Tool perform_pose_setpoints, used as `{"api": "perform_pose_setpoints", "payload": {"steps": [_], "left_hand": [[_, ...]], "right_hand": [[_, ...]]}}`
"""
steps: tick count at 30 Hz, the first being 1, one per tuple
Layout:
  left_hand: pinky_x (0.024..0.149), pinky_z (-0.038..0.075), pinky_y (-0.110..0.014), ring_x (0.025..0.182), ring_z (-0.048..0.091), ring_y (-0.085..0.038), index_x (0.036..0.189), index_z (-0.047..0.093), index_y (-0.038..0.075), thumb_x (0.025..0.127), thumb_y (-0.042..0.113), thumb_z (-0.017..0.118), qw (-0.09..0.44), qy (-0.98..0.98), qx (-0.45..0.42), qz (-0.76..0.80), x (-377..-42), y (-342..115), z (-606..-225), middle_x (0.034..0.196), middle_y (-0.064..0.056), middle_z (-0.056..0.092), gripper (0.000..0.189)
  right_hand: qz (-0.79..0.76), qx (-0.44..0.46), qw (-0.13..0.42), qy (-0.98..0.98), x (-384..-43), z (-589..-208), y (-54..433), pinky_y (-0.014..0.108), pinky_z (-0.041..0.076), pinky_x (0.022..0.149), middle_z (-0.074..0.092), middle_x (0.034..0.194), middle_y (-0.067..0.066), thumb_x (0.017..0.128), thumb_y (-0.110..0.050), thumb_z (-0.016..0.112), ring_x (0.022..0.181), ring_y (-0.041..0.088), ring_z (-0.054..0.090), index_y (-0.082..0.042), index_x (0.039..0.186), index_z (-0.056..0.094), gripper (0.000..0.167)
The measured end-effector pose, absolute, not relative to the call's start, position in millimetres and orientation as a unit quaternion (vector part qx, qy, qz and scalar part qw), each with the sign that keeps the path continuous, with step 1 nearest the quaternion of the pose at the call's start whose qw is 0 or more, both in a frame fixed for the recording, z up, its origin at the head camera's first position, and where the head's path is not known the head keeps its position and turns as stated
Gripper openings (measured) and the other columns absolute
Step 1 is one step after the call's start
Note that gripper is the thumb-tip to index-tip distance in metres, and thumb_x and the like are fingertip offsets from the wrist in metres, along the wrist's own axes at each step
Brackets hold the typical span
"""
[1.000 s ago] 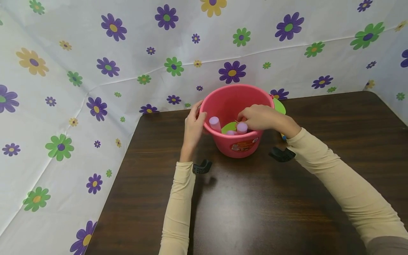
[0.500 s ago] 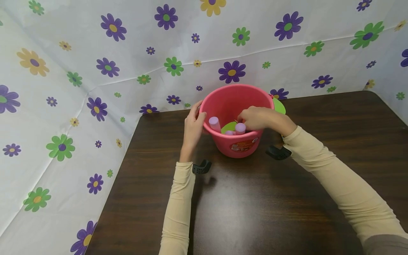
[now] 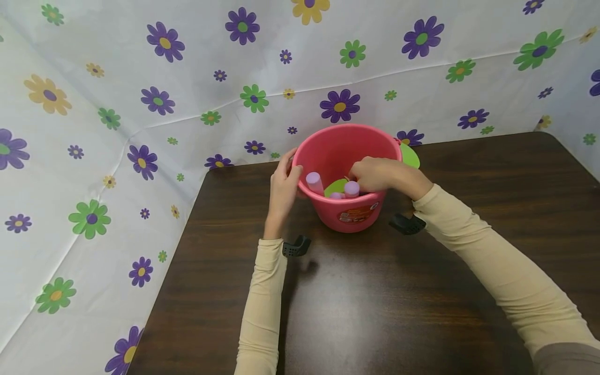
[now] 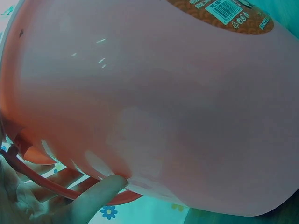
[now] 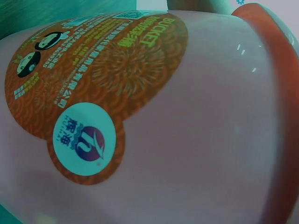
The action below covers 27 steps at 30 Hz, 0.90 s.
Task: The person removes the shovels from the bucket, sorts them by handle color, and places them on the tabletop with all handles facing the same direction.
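Note:
A pink bucket (image 3: 347, 213) stands upright on the table, with an oval label (image 5: 93, 70) on its front. My left hand (image 3: 284, 179) holds the bucket's left side at the rim; in the left wrist view the thumb (image 4: 100, 196) lies against the outer wall, beside the red handle (image 4: 44, 182). Over the right rim my right hand (image 3: 375, 173) reaches into the bucket, its fingertips hidden inside. Close to it is a lavender-ended cylinder (image 3: 351, 188). Another lavender cylinder (image 3: 314, 182) leans at the left inner wall. A lime-green piece (image 3: 336, 187) lies between them.
Behind the bucket's right side, a light-green object (image 3: 409, 155) shows partly. The dark wooden table (image 3: 337, 302) extends toward me. A white flowered cloth (image 3: 187, 104) hangs along its back and left. Black camera mounts (image 3: 408, 224) stick out from both wrists.
My right hand and forearm have shifted slightly left and inward over the bucket. The lavender cylinder beside that hand has moved a little left. The left hand keeps its place on the bucket.

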<state>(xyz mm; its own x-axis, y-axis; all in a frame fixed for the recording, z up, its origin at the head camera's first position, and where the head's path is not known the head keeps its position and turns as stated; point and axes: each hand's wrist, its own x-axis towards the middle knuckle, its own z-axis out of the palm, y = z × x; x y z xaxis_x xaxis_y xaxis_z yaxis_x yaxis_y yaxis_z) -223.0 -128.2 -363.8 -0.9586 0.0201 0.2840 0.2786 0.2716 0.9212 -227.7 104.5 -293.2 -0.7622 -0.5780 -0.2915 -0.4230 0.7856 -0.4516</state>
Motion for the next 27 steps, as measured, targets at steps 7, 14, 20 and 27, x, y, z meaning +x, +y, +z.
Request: {"api": "perform_pose_setpoints", "payload": {"steps": [7, 14, 20, 27], "left_hand": [[0.069, 0.063, -0.048, 0.101, 0.071, -0.026, 0.151, 0.052, 0.016, 0.099, 0.024, 0.055, 0.108, -0.788, -0.099, -0.598, -223.4, -128.5, -362.7, 0.136, -0.007, 0.066, 0.052], [0.067, 0.063, -0.036, 0.100, 0.071, -0.026, 0.150, 0.053, 0.016, 0.099, 0.024, 0.055, 0.110, -0.788, -0.100, -0.597, -222.9, -129.1, -361.5, 0.135, -0.007, 0.066, 0.053], [0.068, 0.063, -0.034, 0.100, 0.070, -0.026, 0.150, 0.053, 0.016, 0.100, 0.023, 0.055, 0.111, -0.789, -0.102, -0.596, -224.3, -130.0, -363.4, 0.134, -0.008, 0.067, 0.051], [0.072, 0.064, -0.040, 0.107, 0.069, -0.031, 0.151, 0.053, 0.015, 0.100, 0.022, 0.054, 0.111, -0.789, -0.105, -0.595, -225.8, -130.6, -365.6, 0.136, -0.008, 0.066, 0.051]], "right_hand": [[-0.171, -0.258, 0.216, 0.926, -228.8, -293.9, 101.5, 0.035, 0.058, 0.069, 0.066, 0.077, 0.006, 0.093, -0.009, 0.064, 0.070, 0.021, 0.062, -0.001, 0.101, 0.072, 0.014], [-0.158, -0.256, 0.224, 0.927, -230.4, -293.7, 98.1, 0.035, 0.059, 0.071, 0.067, 0.081, 0.008, 0.092, -0.008, 0.067, 0.073, 0.021, 0.064, 0.001, 0.106, 0.071, 0.017], [-0.152, -0.258, 0.226, 0.927, -233.2, -296.5, 96.7, 0.031, 0.056, 0.068, 0.065, 0.078, 0.008, 0.094, -0.005, 0.063, 0.071, 0.020, 0.062, 0.000, 0.101, 0.070, 0.011], [-0.162, -0.262, 0.220, 0.925, -235.5, -299.1, 98.2, 0.030, 0.053, 0.065, 0.063, 0.077, 0.008, 0.097, -0.003, 0.057, 0.069, 0.020, 0.061, -0.001, 0.098, 0.068, 0.011]]}}
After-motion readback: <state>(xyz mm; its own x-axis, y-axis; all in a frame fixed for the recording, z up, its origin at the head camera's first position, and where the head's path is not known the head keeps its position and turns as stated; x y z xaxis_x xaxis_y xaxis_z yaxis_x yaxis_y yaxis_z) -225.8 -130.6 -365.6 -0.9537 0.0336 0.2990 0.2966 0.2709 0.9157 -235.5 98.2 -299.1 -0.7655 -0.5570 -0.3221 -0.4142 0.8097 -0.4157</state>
